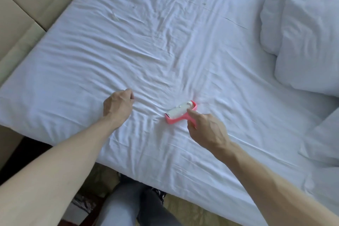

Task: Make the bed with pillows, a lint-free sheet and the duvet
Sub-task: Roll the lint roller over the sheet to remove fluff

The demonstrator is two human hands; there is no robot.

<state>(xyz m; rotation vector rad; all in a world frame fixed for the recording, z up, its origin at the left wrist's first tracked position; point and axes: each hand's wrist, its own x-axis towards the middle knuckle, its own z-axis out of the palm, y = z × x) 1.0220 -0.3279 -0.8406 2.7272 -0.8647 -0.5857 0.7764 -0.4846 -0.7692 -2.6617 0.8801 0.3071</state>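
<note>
- Lint-rolling looks to be the step in hand: the right hand [205,130] grasps the handle of the pink plastic lint roller with a white sticky drum [180,113], forefinger along its frame, drum down on the wrinkled white cotton sheet [165,51] close to the bed's near edge.
- The left hand [117,103] rests on the sheet near the roller, fingers curled under. Whether they pinch cloth I cannot tell, but pulling the fabric taut there would stop the drum bunching the creases.
- Pale lint scraps [114,17] lie well beyond, towards the far side, so long overlapping strokes outward should reach them.
- The plump white pillow [302,24] sits at the right, well apart from the roller.
</note>
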